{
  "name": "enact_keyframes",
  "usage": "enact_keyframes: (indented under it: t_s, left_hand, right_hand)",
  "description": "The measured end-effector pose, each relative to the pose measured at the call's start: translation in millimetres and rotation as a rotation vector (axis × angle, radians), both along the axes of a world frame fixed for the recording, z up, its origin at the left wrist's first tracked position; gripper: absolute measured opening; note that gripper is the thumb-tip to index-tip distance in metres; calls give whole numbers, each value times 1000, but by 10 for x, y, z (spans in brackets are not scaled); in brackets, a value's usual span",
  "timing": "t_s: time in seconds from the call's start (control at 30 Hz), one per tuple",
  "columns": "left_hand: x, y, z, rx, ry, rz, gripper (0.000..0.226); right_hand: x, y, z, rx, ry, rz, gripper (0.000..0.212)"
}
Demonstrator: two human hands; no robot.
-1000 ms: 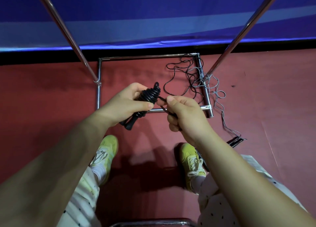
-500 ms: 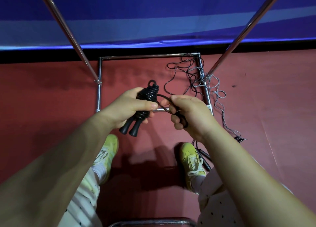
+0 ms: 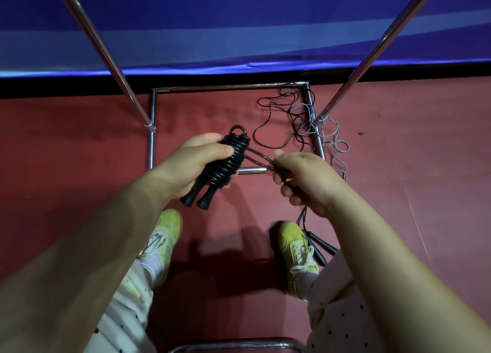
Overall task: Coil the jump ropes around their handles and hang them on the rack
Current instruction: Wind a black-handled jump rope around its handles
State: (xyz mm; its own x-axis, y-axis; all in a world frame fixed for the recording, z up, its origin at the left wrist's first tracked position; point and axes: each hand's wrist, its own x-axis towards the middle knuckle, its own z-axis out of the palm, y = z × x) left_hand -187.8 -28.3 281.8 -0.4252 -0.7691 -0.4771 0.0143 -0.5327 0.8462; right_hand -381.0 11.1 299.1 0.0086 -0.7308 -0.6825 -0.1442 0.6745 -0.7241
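Left hand (image 3: 194, 163) grips the coiled black jump rope (image 3: 225, 163), handles down. Right hand (image 3: 305, 179) pinches its tail loop (image 3: 261, 161). Risk: slack tail lets coils spring loose. Beyond, loose ropes (image 3: 305, 118) on the floor tangle the rack (image 3: 152, 150) base, a likely snag.

red floor (image 3: 79, 145), blue wall padding (image 3: 239, 20) behind.

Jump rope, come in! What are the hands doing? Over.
Left hand grips coiled black jump rope by its handles. Right hand pinches its loose end. Loose ropes tangled on rack base.
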Motion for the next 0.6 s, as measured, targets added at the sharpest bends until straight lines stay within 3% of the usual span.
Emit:
enact_keyframes:
  t_s: [0.17,0.27,0.47,0.6]
  left_hand:
    - [11,-25,9,-34,26,52,28]
    - [47,-40,30,-54,59,64,26]
    - [60,-57,15,-47,27,98,24]
    - [40,-64,4,-10,-32,116,2]
  right_hand:
    - [-43,-17,40,228,-341,-116,41]
    - [-52,-18,61,167,-402,-101,30]
    - [-71,-1,46,-156,-193,9,26]
    - [-38,18,-5,-404,81,79,27]
